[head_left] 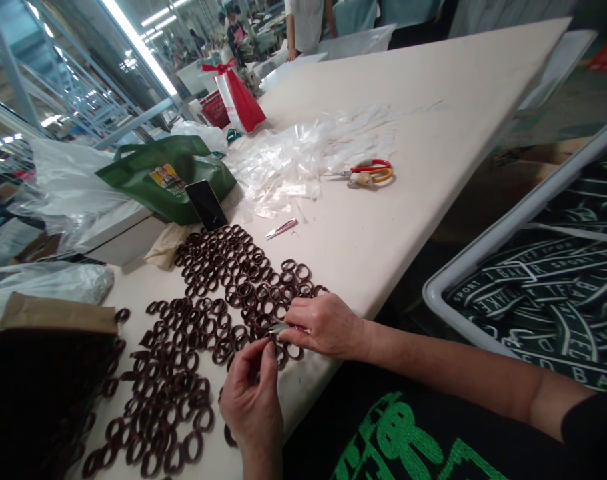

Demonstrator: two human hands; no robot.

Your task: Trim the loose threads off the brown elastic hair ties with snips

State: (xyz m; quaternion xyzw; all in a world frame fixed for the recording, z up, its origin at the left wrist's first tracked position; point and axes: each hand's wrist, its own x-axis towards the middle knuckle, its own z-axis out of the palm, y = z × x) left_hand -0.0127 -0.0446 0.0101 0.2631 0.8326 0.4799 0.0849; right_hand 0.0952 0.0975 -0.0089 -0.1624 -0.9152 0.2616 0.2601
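Observation:
A wide spread of dark brown elastic loops (203, 320) covers the near part of the cream table (408, 133). My left hand (251, 400) is closed, pinching one brown loop at the table's near edge. My right hand (323, 325) is closed on small metal thread snips (279, 327), whose tip points at the loop between my left fingers. The two hands almost touch.
A second pair of snips (282, 229) lies beyond the loops. Red and yellow scissors (368, 172) rest by a pile of clear plastic bags (303, 153). A phone (206, 204) leans on a green bag (168, 177). A bin of black printed bands (558, 280) stands at right.

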